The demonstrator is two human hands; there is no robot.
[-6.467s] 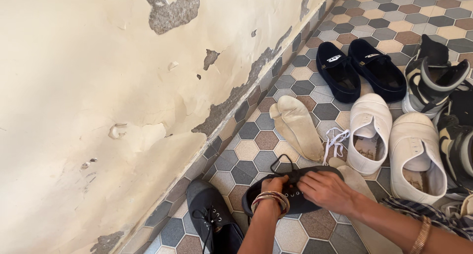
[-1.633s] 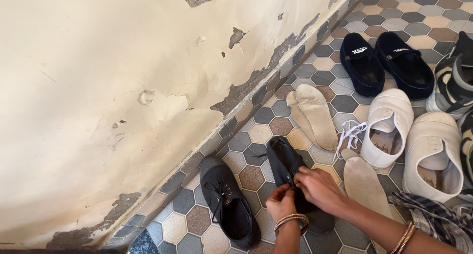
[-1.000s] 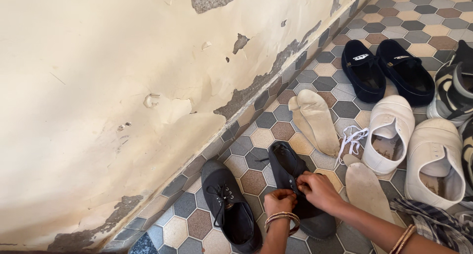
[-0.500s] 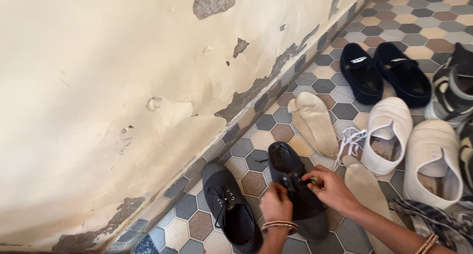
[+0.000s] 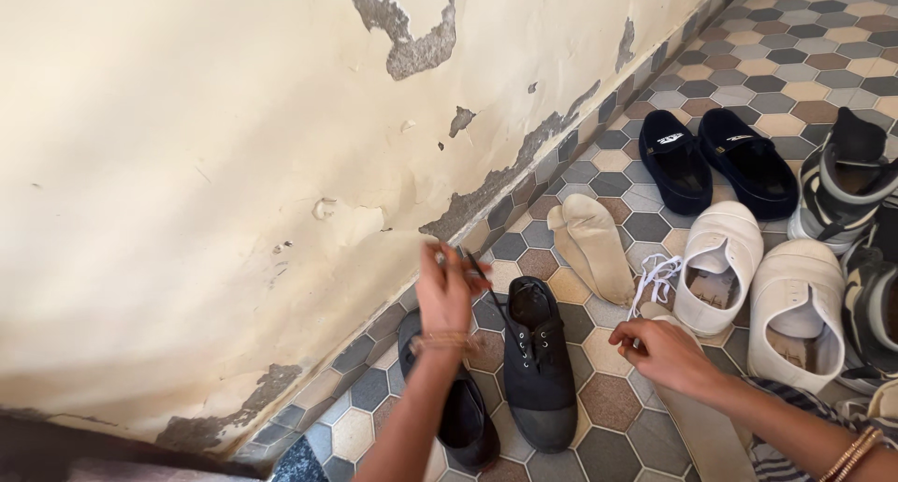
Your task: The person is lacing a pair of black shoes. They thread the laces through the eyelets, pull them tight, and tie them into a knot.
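Observation:
A black canvas lace-up shoe stands on the tiled floor. My left hand is raised up and to the left of it, pinching one end of its black lace, which runs taut down to the eyelets. My right hand is to the right of the shoe with its fingers closed; the other lace end it seems to pinch is too thin to see. A second black shoe lies beside the first, partly hidden under my left forearm.
A peeling cream wall runs along the left. Two beige insoles, a loose white lace, a pair of white shoes, dark slip-ons and black-and-white sneakers lie on the floor. Another insole lies under my right arm.
Both hands were together at the eyelets of the black shoe. They have drawn apart, the left one rising up and left with a lace end, the right one moving right.

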